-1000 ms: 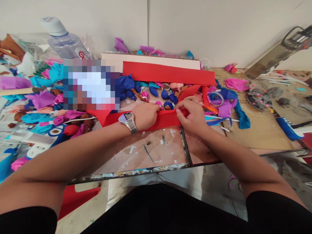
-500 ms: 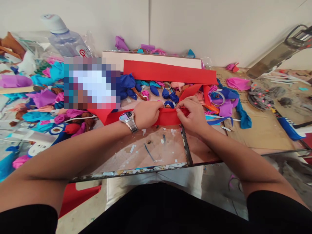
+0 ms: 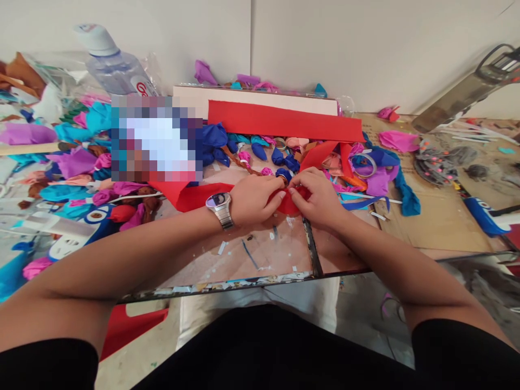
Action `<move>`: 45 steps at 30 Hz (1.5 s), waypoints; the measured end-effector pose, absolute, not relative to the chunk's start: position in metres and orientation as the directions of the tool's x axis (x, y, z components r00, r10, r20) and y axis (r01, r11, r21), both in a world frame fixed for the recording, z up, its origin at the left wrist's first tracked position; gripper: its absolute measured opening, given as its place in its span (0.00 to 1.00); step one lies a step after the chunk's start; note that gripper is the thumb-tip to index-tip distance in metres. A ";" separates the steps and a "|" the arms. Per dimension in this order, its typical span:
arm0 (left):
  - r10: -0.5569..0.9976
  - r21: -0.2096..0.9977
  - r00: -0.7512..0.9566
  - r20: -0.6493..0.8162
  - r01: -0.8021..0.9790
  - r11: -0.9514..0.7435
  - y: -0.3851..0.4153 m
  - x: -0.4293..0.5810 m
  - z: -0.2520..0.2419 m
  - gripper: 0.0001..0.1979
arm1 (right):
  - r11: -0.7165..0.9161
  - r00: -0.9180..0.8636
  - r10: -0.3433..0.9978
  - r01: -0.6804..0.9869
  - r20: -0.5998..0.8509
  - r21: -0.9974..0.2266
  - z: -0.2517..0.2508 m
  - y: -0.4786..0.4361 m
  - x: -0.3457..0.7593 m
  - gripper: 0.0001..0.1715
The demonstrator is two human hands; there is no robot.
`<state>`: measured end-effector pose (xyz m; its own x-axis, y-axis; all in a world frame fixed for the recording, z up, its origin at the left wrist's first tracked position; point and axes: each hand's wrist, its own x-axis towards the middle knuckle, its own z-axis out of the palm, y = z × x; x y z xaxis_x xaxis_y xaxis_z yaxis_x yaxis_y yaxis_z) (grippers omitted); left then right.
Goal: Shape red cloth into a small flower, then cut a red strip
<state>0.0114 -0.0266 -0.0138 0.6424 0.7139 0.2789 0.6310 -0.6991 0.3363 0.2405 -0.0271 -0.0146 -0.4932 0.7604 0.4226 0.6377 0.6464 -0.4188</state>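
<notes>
Above the front part of the table, my left hand, with a steel watch on its wrist, pinches a long red strip of thin paper or cloth. My right hand grips the same strip close beside it, thumb and fingers pressed together. Between the two sets of fingertips a short piece of the strip is bunched and bulges downward. From my left hand the strip runs left towards a blurred-out patch. Small knotted blue bundles lie just behind my hands.
Another flat red strip rests against a white box at the back. A water bottle stands at the back left. Colourful scraps crowd the left side. A tape roll and cardboard are on the right.
My left hand has moved right, closer to my right hand. The stretch of red strip between them has gone from flat and taut to short and bunched.
</notes>
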 end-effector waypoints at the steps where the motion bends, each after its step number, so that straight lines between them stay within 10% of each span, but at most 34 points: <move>1: 0.711 0.350 0.649 0.272 0.622 -0.701 -0.027 0.012 -0.014 0.16 | 0.652 -0.503 0.756 0.633 0.419 -0.416 -0.015 -0.027 0.241 0.03; 45: 0.738 0.419 0.625 0.253 0.617 -0.666 -0.023 0.009 -0.012 0.16 | 0.666 -0.530 0.744 0.628 0.406 -0.401 -0.006 -0.033 0.240 0.05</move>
<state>0.0093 -0.0235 -0.0124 0.6254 0.7380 0.2534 0.6168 -0.6664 0.4188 0.2404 -0.0325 -0.0064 -0.5301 0.7445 0.4059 0.6285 0.6663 -0.4013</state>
